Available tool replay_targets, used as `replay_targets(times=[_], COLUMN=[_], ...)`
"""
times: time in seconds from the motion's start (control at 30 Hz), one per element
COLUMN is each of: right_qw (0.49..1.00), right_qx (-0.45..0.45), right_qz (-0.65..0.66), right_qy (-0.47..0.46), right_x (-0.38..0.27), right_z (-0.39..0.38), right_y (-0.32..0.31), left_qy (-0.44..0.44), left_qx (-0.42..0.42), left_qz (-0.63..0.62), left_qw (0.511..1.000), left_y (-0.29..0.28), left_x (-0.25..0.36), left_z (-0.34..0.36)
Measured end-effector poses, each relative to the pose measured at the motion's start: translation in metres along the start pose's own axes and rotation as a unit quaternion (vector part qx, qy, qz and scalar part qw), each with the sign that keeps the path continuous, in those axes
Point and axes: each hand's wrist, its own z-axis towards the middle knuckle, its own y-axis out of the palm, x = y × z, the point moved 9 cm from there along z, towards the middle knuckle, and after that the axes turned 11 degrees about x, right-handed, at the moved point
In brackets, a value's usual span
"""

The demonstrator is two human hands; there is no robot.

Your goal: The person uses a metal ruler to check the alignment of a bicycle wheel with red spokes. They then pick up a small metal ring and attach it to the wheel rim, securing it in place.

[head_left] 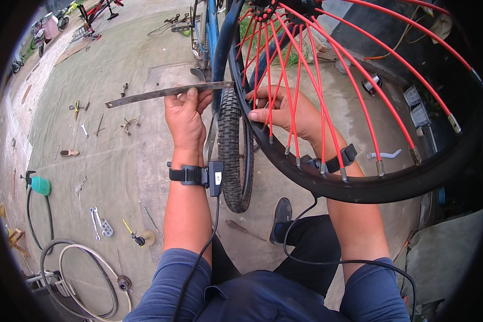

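Note:
My left hand (185, 115) pinches a long flat metal strip (145, 96), brownish, with a hole near each end. The strip's right end reaches the edge of a bicycle wheel rim (306, 166). It cannot be told whether they touch. This black rim has red spokes (341, 48) and stands raised in front of me, by a blue bicycle frame (220, 43). Behind the spokes, my right hand (290, 110) grips the rim's left side between thumb and fingers. A knobbly black tyre (231, 155) of another wheel hangs below, between my forearms.
Hand tools lie about the floor at left, among them pliers (76, 109), spanners (95, 222) and a brush (70, 153). A green spray bottle (40, 185) stands near coiled hoses (48, 257). At right are a wire spool (371, 83) and a white curved piece (383, 154).

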Motion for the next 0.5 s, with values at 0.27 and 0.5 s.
replay_targets(times=[0.27, 0.5], right_qw=[1.0, 1.0], right_qx=[0.005, 0.0], right_qz=[0.007, 0.013], right_qy=[-0.001, -0.012], right_x=[0.003, 0.0031], right_z=[0.0007, 0.0019], right_y=[-0.0009, 0.0005], left_qy=[-0.002, 0.002], left_qx=[-0.004, -0.004], left_qz=[-0.006, -0.006], left_qw=[1.0, 1.0], left_y=[0.0034, 0.0028], left_x=[0.0012, 0.003], left_z=[-0.0013, -0.0013])
